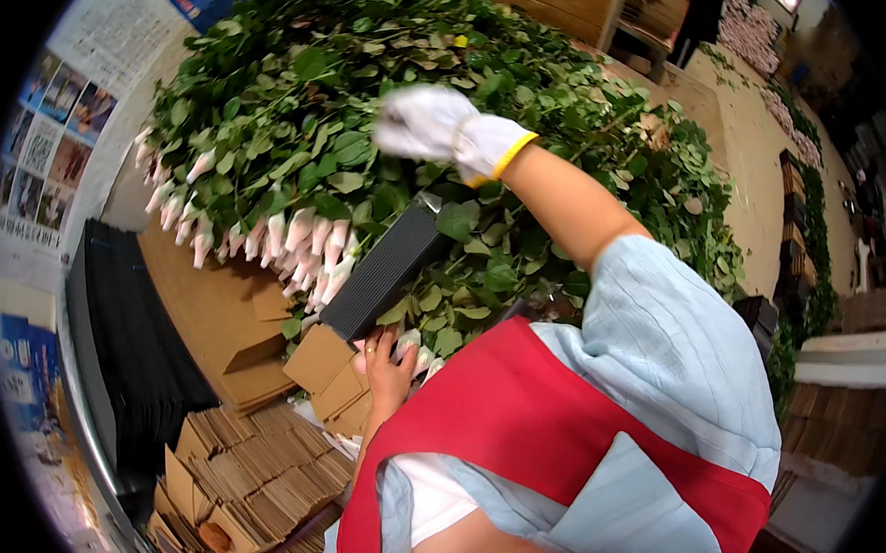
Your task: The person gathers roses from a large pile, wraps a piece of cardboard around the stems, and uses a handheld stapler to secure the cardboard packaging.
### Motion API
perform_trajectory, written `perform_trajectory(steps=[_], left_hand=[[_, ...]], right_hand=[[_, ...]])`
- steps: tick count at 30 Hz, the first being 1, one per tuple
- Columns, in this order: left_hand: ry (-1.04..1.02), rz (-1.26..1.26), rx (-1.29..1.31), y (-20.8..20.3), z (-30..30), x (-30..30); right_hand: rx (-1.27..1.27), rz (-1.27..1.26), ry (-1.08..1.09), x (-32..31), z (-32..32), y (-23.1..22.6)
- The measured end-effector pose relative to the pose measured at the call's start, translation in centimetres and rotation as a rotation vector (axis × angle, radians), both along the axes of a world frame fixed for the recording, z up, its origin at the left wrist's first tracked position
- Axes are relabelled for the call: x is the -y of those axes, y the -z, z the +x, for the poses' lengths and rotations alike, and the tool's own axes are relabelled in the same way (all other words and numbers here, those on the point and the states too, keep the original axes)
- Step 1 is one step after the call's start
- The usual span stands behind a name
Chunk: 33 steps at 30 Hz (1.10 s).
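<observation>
My left hand [388,372], bare with a ring, is bent around a few flower buds in white and pink sleeves [421,355]. Just beyond its fingertips a long black ridged block [385,273] lies slantwise among the stems. My right hand [433,126] wears a white glove with a yellow cuff. It is raised over the big heap of leafy green stems [312,99], and motion blurs its fingers, so their grip is unclear. Many more sleeved buds [304,244] hang at the heap's left front edge.
Brown cardboard pieces [333,376] lie beside my left hand, above stacked flat cardboard [263,467]. Black sheets [123,360] lean at the left near a metal rail [90,408]. Printed posters [65,127] cover the left wall. More flower bundles [746,37] lie far right.
</observation>
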State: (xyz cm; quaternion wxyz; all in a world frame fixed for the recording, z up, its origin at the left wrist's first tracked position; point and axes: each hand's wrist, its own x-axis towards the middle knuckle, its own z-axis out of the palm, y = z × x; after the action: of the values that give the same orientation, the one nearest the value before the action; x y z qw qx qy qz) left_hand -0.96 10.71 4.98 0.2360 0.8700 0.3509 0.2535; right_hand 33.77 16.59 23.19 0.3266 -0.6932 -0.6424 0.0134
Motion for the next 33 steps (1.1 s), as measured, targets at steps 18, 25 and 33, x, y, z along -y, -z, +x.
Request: perform_trajectory(steps=[18, 25, 33], left_hand=[[-0.044, -0.26, 0.049, 2.2, -1.1, 0.1], [-0.232, -0.643, -0.095, -0.2, 1.1, 0.4], [-0.047, -0.288, 0.165, 3.2, 0.3, -1.1]], right_hand=[[0.207, 0.147, 0.047, -2.7, 0.8, -8.2], [0.47, -0.069, -0.028, 15.2, -1.4, -5.0], [0.331, 0.371, -0.542, 9.5, -15.2, 1.0]])
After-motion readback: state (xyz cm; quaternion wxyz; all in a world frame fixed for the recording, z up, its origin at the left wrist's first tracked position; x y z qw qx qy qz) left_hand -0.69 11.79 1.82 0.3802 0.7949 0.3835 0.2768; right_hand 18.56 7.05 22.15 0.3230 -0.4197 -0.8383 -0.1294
